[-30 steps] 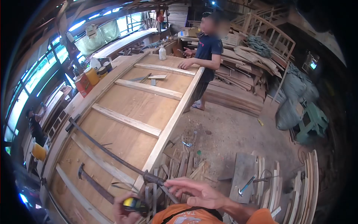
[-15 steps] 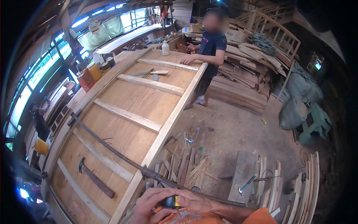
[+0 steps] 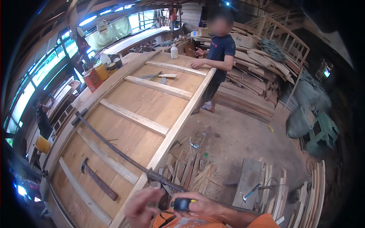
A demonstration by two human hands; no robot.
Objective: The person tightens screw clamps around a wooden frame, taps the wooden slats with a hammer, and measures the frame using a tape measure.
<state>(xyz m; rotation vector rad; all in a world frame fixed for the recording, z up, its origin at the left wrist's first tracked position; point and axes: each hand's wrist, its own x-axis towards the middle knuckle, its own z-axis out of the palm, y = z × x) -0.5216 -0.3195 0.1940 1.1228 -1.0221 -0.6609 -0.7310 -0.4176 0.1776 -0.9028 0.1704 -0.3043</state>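
Observation:
At the bottom centre my right hand [image 3: 203, 207] grips a black and yellow tape measure [image 3: 183, 204] in front of my orange shirt. Just left of it is my left hand [image 3: 142, 207], blurred, its fingers apart and nothing seen between them. Beyond both hands a long metal bar clamp [image 3: 114, 149] lies across a wooden frame panel [image 3: 129, 137] and sticks out over its near edge. A hammer [image 3: 99, 179] with a brown handle rests on the panel at the left. Farther up, a try square and a small wood piece [image 3: 167, 75] lie on the panel.
Another person [image 3: 220, 49] stands at the far end, a hand on the panel near a white bottle [image 3: 174, 51]. A second person [image 3: 43, 117] is at the far left. Wood strips [image 3: 311, 193] and a blue-handled hammer [image 3: 251, 192] are at lower right; lumber [image 3: 243, 98] is piled behind.
The tape measure has gone from my left hand to my right hand. My hands came together around it, then my left hand moved off to the left. The view has shifted slightly.

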